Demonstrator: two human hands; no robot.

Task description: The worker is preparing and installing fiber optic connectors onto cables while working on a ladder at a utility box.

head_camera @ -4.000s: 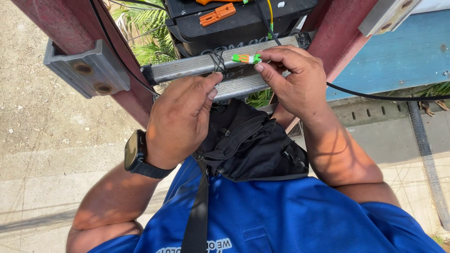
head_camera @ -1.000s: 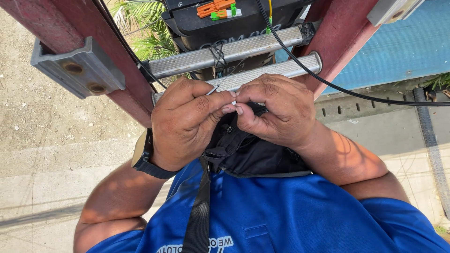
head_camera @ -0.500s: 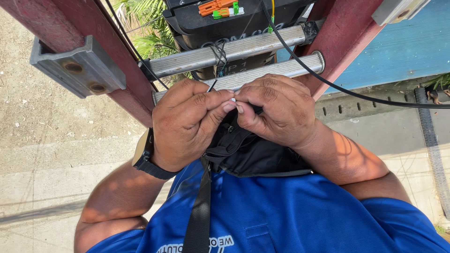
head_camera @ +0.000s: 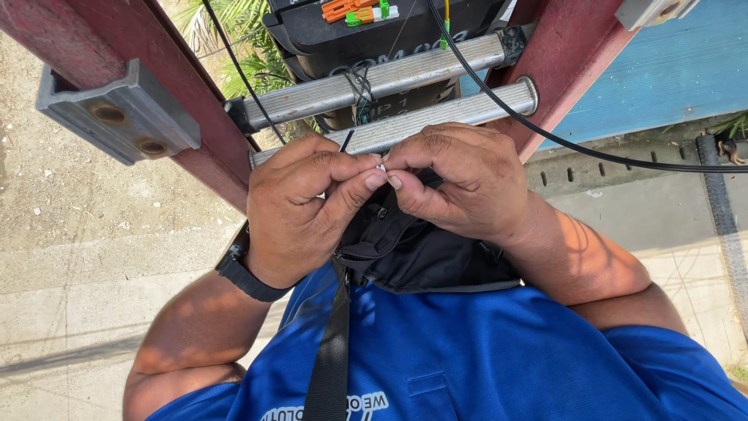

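Seen from above, a grey bracket [head_camera: 117, 113] juts from a dark red ladder rail [head_camera: 164, 93] at the left. The left hand [head_camera: 300, 206], a black watch at its wrist, meets the right hand [head_camera: 463, 183] at centre; both pinch shut on a tiny white piece [head_camera: 381, 165], perhaps a connector, too small to tell. Behind them run two ribbed metal rungs [head_camera: 421, 117]. Above, a black box [head_camera: 374, 31] holds orange and green clips [head_camera: 360, 10]. A black pouch [head_camera: 413, 249] hangs at the chest. A black cable [head_camera: 592, 152] trails right over open pavement.

Blue shirt [head_camera: 467, 359], black pouch [head_camera: 421, 249], red ladder rail [head_camera: 179, 101], orange clip [head_camera: 347, 9]
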